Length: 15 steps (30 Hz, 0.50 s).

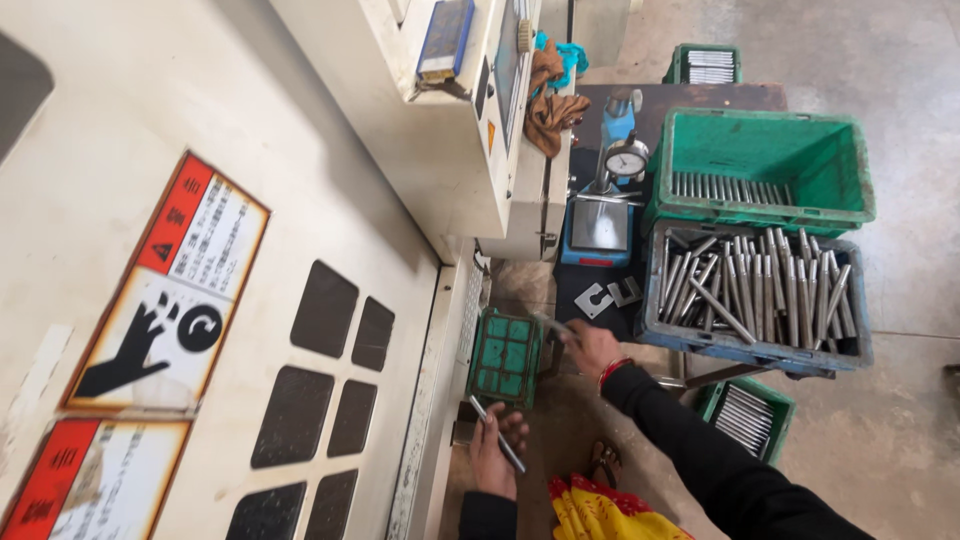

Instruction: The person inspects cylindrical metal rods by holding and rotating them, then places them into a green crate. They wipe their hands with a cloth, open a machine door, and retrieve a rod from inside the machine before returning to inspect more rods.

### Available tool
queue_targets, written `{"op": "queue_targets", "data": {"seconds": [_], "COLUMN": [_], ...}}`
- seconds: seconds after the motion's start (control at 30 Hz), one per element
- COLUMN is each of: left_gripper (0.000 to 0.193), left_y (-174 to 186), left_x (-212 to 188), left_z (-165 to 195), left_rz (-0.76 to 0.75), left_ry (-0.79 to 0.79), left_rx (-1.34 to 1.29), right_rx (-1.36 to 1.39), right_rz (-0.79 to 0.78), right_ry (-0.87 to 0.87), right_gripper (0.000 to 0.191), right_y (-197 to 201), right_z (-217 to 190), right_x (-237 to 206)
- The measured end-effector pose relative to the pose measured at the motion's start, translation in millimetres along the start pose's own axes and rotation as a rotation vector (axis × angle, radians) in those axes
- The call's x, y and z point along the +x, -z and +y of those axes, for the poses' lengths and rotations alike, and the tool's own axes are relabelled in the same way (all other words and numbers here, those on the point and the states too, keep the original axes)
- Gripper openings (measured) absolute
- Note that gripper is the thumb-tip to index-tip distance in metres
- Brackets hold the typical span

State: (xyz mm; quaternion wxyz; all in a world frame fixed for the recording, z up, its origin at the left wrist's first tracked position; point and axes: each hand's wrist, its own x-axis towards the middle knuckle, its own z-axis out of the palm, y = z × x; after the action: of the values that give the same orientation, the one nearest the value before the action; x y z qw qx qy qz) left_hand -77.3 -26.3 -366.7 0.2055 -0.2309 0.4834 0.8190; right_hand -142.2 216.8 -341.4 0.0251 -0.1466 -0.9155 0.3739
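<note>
Steel rod (497, 435) in left hand (495, 450), slanting down-right across the palm

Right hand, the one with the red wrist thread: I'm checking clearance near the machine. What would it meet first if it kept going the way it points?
Probably the small green crate just ahead of the right hand; depth is unclear.

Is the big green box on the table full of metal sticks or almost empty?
Almost empty. The green crate shows just one row of metal rods along its bottom, with bare walls above. The grey crate beside it is piled with rods.
</note>
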Motion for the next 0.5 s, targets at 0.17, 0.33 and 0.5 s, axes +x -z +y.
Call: {"op": "queue_targets", "data": {"seconds": [0.17,0.33,0.5], "left_gripper": [0.043,0.049,0.048], "left_y": [-10,-9,-1], "left_x": [-3,-11,-29], "left_z": [16,19,39], "left_rz": [-0.069,-0.204,-0.281], "left_ry": [-0.028,-0.152,-0.157], "left_rx": [-0.112,-0.208,-0.249], "right_rx": [0.267,0.276,0.377], "right_rz": [-0.098,-0.093,-0.129], "right_ry": [0.223,0.330,0.369], "right_gripper": [0.031,0.036,0.046], "right_y": [-14,-19,3], "right_z": [-43,-87,-103], "right_x": [-59,-115,-135]}}
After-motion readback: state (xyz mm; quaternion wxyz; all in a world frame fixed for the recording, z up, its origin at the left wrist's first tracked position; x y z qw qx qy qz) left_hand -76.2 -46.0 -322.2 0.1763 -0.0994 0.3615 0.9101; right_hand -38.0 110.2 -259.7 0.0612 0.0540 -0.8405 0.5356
